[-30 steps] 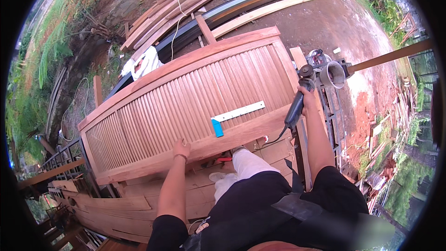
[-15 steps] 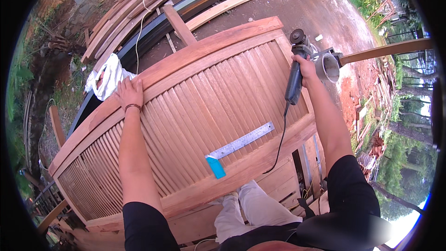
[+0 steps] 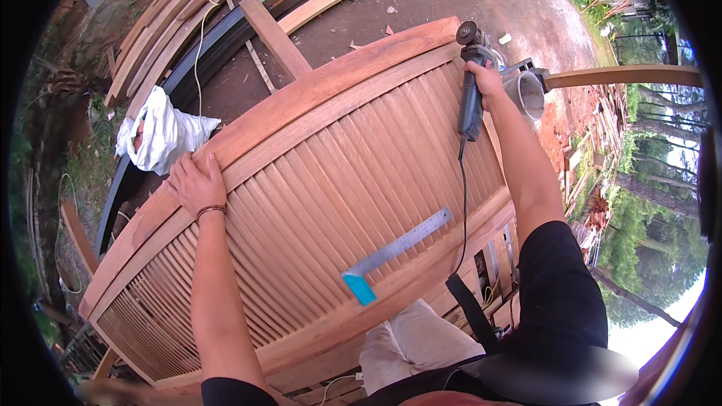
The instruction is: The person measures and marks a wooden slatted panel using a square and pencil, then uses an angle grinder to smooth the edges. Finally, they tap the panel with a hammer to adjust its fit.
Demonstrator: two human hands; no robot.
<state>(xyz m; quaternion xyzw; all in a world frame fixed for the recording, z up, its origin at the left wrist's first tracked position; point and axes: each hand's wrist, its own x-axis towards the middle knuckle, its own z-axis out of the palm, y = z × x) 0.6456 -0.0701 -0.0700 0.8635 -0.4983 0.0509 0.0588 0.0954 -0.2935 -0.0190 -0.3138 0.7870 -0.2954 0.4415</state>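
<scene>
A louvred wooden panel (image 3: 353, 165) with a reddish frame lies in front of me. My left hand (image 3: 197, 183) rests on its far rail (image 3: 323, 98), fingers apart and holding nothing. At the panel's far right corner, my right hand (image 3: 485, 79) is wrapped round the body of a black angle grinder (image 3: 471, 109). The grinder's disc (image 3: 466, 32) points away from me; whether it spins I cannot tell. Its cord (image 3: 464, 210) hangs down across the panel. A try square with a steel blade (image 3: 402, 240) and a turquoise handle (image 3: 359, 289) lies on the slats near the close rail.
A white sack (image 3: 162, 131) sits beyond my left hand. Long boards (image 3: 177, 26) and dark beams (image 3: 226, 45) are stacked on the ground behind. A timber (image 3: 274, 37) juts out from the panel's far side. Right of the grinder is a grey round container (image 3: 530, 98).
My left hand has slid left along the far rail. The grinder in my right hand has shifted slightly left and up in the view. The view itself has moved a little.
</scene>
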